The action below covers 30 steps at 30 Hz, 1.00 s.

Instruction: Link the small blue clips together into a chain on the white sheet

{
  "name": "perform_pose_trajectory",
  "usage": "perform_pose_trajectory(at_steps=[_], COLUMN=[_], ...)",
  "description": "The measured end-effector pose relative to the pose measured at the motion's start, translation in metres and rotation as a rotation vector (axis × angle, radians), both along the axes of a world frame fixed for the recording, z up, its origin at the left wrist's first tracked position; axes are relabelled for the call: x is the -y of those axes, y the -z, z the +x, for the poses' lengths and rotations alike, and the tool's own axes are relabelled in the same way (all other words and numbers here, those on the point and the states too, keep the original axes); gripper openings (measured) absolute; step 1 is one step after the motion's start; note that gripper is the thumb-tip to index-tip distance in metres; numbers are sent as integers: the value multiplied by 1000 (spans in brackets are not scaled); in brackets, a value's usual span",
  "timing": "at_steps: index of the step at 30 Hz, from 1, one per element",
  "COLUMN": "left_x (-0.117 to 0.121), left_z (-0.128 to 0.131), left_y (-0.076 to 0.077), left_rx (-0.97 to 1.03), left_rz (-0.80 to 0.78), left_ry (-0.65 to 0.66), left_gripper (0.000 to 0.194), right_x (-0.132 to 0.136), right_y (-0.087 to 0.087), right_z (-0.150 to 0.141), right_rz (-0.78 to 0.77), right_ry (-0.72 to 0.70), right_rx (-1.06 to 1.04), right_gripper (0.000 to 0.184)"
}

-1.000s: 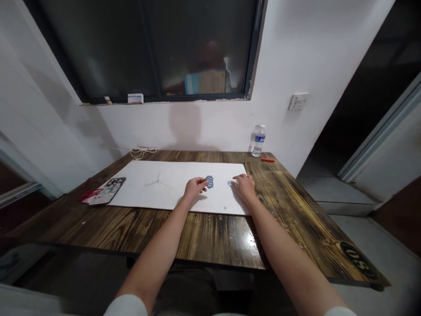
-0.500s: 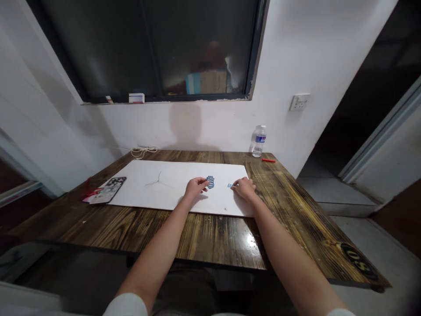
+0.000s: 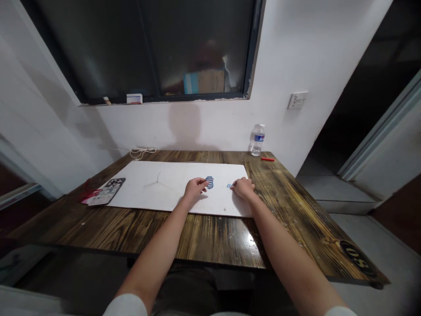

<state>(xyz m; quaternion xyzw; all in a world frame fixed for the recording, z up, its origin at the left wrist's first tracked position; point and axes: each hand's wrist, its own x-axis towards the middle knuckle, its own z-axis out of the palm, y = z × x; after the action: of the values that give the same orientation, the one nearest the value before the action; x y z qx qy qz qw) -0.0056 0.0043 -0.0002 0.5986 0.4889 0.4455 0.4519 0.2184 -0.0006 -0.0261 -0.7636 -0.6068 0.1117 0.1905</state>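
While left hand (image 3: 194,188) holds pieces (image 3: 209,182), bottle (image 3: 258,139) (upright), cable (image 3: 141,150)

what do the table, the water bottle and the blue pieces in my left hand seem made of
Table: glossy, seemingly varnished wood, by its grain and bright glare. Water bottle: probably clear plastic; the wall shows through. Blue pieces: perhaps card or plastic, being flat and thin-looking; finish too small to tell.

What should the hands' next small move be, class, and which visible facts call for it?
Probably bring the right hand slowly toward the blue cluster, keeping the left hand steady. The right hand appears to pinch a small blue piece, the left holds the similarly coloured cluster, and white board shows between the two.
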Motion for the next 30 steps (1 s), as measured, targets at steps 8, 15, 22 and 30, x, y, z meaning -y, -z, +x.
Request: perform_pose_trajectory(at_steps=[8,15,22,30], left_x=[1,1,0,-1], left_z=[0,0,-1,-1], left_y=[-2,-4,-1,-1], left_rx=[5,15,30,33], left_rz=[0,-13,5,28], left_ry=[-2,-20,-39,-49], left_gripper=[34,37,35,36], right_x=[1,-3,-12,7], right_y=[-1,-1,-2,-18], right_z=[-1,5,-5,-40], right_rz=[33,156,353,334], right_ry=[15,-59,-202,-261], right_rx=[-49,-241,-708,-1218], right_gripper=[18,16,22,38])
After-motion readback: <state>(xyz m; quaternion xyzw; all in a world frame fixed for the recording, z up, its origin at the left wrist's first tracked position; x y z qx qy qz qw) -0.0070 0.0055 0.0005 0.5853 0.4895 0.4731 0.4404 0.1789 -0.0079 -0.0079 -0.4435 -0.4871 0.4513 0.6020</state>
